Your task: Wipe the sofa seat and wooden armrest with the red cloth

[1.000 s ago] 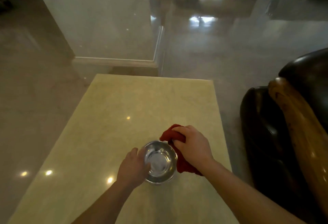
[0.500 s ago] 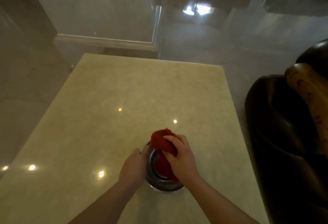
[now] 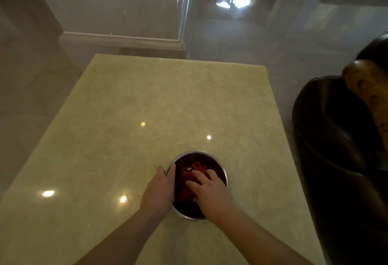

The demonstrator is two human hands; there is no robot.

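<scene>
Both forearms reach in from the near edge of the table (image 3: pixel 126 107), a pale yellow stone-look top with ceiling lights reflected in it. The left hand (image 3: pixel 158 193) cups the left outer wall of a metal bowl (image 3: pixel 223 172), its fingers pressed together and curved along the rim, thumb apart on the outside. The right hand (image 3: pixel 212 195) is inside the bowl, palm down, fingers slightly spread and pressing on the red cloth (image 3: pixel 193 172), which lies bunched in the bowl's dark interior; whether the fingertips pinch any fold cannot be told. The bowl stands on the table near its near edge, somewhat right of the middle, well apart from the far corners. To the right, off the table, the dark leather sofa (image 3: pixel 336 138) shows its rounded side, with the wooden armrest (image 3: pixel 365 88) running along its top at the right edge of the view. Beyond the far edge lies a glossy tiled floor (image 3: pixel 273 39) and a pale wall base (image 3: pixel 119 39)
</scene>
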